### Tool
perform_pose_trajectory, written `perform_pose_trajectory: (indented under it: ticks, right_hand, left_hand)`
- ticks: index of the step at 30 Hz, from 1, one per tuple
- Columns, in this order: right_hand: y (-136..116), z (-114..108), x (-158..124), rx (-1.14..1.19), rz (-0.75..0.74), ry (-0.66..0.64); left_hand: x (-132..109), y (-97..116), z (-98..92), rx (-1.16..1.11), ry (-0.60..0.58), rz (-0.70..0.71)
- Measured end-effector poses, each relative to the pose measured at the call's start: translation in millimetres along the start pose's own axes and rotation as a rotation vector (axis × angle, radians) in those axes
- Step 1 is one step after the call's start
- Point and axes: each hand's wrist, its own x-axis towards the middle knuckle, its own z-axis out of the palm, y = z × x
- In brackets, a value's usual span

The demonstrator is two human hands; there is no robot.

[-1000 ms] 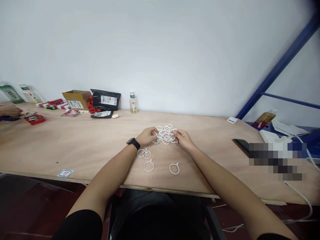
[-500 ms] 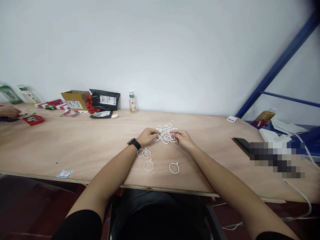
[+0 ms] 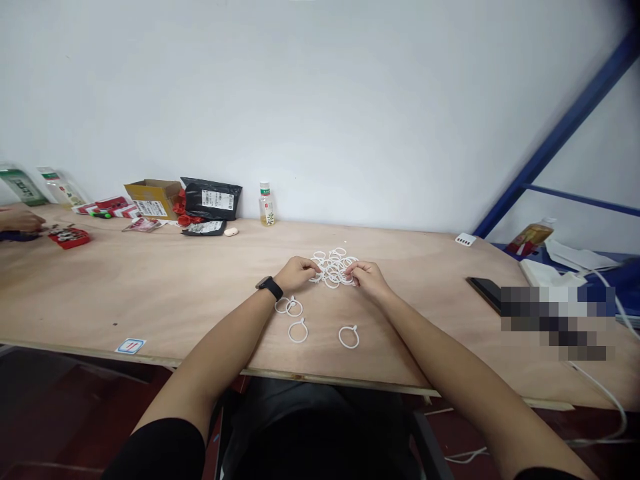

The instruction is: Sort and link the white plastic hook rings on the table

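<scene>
A heap of white plastic rings (image 3: 334,264) lies on the plywood table (image 3: 150,287) in front of me. My left hand (image 3: 296,273), with a black watch on its wrist, pinches rings at the heap's left edge. My right hand (image 3: 365,276) has its fingers curled on rings at the right edge. Nearer to me lie a pair of linked rings (image 3: 289,307) and two single rings, one ring (image 3: 298,331) on the left and another ring (image 3: 349,337) on the right.
At the back left stand a cardboard box (image 3: 153,198), a black parcel bag (image 3: 213,199) and a small bottle (image 3: 266,205). Another person's hand (image 3: 17,221) works at the far left by a red item (image 3: 69,237). A phone (image 3: 484,289) and white cable (image 3: 600,393) lie right.
Both hands stay at the heap. The fingers have shifted slightly among the rings, drawing a little closer together.
</scene>
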Motion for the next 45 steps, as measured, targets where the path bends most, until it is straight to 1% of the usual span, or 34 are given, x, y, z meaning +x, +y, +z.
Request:
perform_pose_trajectory:
  ticks: [5,9,12,16,20,23,25,26,28,30,31,32,34,37,38,39,40,41,43,45]
  right_hand:
    - [-2.0,-4.2,3.1,-0.051,-0.039,0.017]
    - [3.5,-5.5,4.5,-0.085,-0.082,0.047]
    - [8.4,-3.9,1.6,-0.165,-0.196,0.038]
    - [8.8,0.0,-3.1,-0.371,-0.392,0.051]
    - [4.0,2.4,-4.3,-0.535,-0.505,-0.009]
    - [-0.7,3.9,-7.1,-0.581,-0.545,-0.05]
    - [-4.2,5.2,-11.3,-0.565,-0.494,-0.112]
    - [-6.1,5.7,-13.9,-0.542,-0.437,-0.182]
    - [-10.2,6.2,-19.4,-0.489,-0.303,-0.401]
    - [-14.9,5.8,-24.2,-0.467,-0.206,-0.641]
    - [-17.4,5.4,-26.1,-0.474,-0.177,-0.738]
    - [-19.7,5.0,-27.7,-0.489,-0.16,-0.803]
    - [-23.4,5.0,-30.1,-0.528,-0.155,-0.846]
    - [-24.7,7.7,-32.4,-0.569,-0.173,-0.821]
    - [-23.9,9.1,-32.6,-0.578,-0.19,-0.806]
    - [-22.5,10.5,-32.6,-0.586,-0.213,-0.787]
    - [-20.7,11.7,-32.2,-0.595,-0.239,-0.758]
    - [-18.6,12.6,-31.4,-0.607,-0.266,-0.721]
    - [-14.1,13.4,-29.0,-0.637,-0.298,-0.638]
    - [-10.1,13.4,-26.2,-0.653,-0.295,-0.578]
  left_hand:
    - [-1.5,5.0,-2.0,0.074,0.024,0.016]
    - [-0.9,5.6,-1.3,0.099,0.03,0.027]
    - [0.8,2.4,-0.4,0.097,0.076,0.047]
    - [2.1,-3.0,1.3,0.067,0.175,0.107]
    - [2.4,-7.2,2.7,0.1,0.165,0.122]
    - [3.4,-9.7,1.8,0.141,0.167,0.146]
    - [3.9,-10.6,0.3,0.181,0.173,0.148]
    - [4.0,-10.7,-0.6,0.2,0.173,0.145]
    - [3.3,-10.1,-1.8,0.219,0.165,0.134]
    - [1.9,-9.0,-1.9,0.216,0.16,0.113]
    - [1.1,-8.3,-1.4,0.209,0.161,0.099]
    - [0.4,-7.5,-0.7,0.202,0.164,0.084]
    - [-0.5,-5.8,0.9,0.202,0.176,0.062]
    - [-0.1,-1.9,-0.4,0.255,0.249,0.102]
    - [0.2,-0.2,-2.8,0.273,0.279,0.127]
    - [0.3,1.7,-6.5,0.279,0.285,0.146]
    - [0.0,3.7,-11.3,0.272,0.263,0.15]
    - [-0.8,5.7,-17.1,0.24,0.176,0.129]
    - [-4.0,9.1,-29.9,0.158,-0.131,0.026]
    - [-8.5,10.9,-41.1,0.113,-0.422,-0.097]
